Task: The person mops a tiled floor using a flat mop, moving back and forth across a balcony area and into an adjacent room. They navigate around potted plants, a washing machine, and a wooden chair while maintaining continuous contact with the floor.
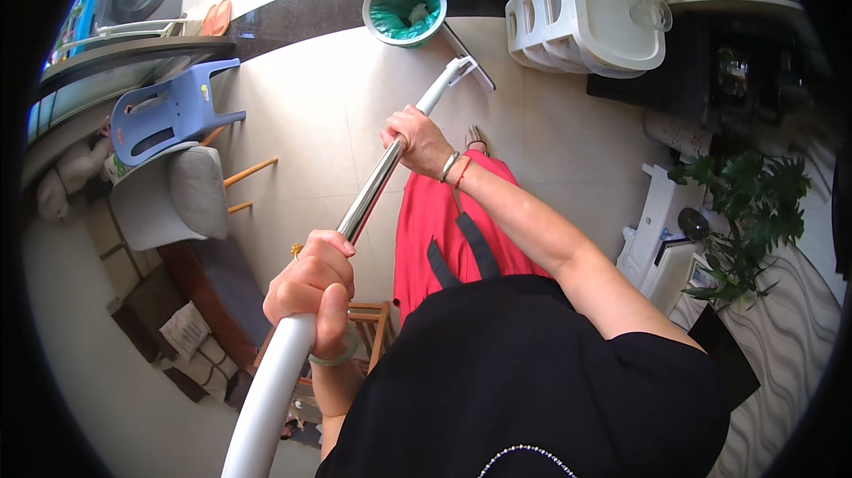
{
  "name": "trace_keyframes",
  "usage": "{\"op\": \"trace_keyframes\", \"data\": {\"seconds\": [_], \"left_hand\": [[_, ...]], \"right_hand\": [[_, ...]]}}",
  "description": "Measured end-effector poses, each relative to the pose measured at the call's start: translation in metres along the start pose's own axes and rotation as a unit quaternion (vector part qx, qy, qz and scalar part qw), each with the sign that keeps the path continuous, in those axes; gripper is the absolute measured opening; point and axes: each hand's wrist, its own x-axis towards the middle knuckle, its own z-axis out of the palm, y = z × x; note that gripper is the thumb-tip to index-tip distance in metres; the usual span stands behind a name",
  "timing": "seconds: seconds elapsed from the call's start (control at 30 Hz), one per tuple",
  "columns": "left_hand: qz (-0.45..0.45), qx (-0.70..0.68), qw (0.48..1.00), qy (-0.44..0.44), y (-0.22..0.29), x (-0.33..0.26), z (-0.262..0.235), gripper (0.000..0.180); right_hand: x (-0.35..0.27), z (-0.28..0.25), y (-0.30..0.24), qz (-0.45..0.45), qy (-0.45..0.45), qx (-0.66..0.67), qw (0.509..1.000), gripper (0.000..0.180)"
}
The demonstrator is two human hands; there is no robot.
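A long-handled flat mop (pixel 371 194) with a white and shiny metal pole slants from the lower left up to the floor ahead. My left hand (pixel 311 287) is wrapped round the upper part of the pole, with a ring on one finger and a bangle at the wrist. Farther down, my right hand (pixel 415 139) also grips the pole; a bracelet and a red cord circle that wrist. The narrow mop head (pixel 480 76) lies on the tiles, right beside a white bin (pixel 367 18) lined with a green bag. Crumpled pale waste (pixel 418 13) sits inside the bin.
At the left stand a blue plastic chair (pixel 182 103) and a grey chair (pixel 197 194) with wooden legs. A white tiered rack (pixel 577 34) holding clear cups is at the far right. A leafy plant (pixel 745 203) and white cabinet (pixel 643 225) are on the right.
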Motion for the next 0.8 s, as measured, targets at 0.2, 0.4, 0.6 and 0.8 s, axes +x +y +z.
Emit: {"op": "trace_keyframes", "data": {"seconds": [0.2,0.4,0.6,0.8], "left_hand": [[0.0,0.005,0.995,0.104,-0.005,-0.004,0.023,0.018],[-0.003,0.011,0.982,0.188,-0.033,-0.007,0.052,0.016],[-0.001,0.009,0.976,0.219,-0.053,0.001,0.072,0.022],[-0.026,0.0,0.962,0.271,-0.059,-0.003,0.075,0.026]], "right_hand": [[0.019,-0.03,0.008,0.022,-0.099,-0.005,0.995,0.015],[0.047,-0.057,0.042,0.0,-0.195,-0.063,0.979,0.014],[0.064,-0.072,0.062,-0.009,-0.247,-0.084,0.965,0.017],[0.065,-0.069,0.064,0.0,-0.278,-0.092,0.956,0.015]]}}
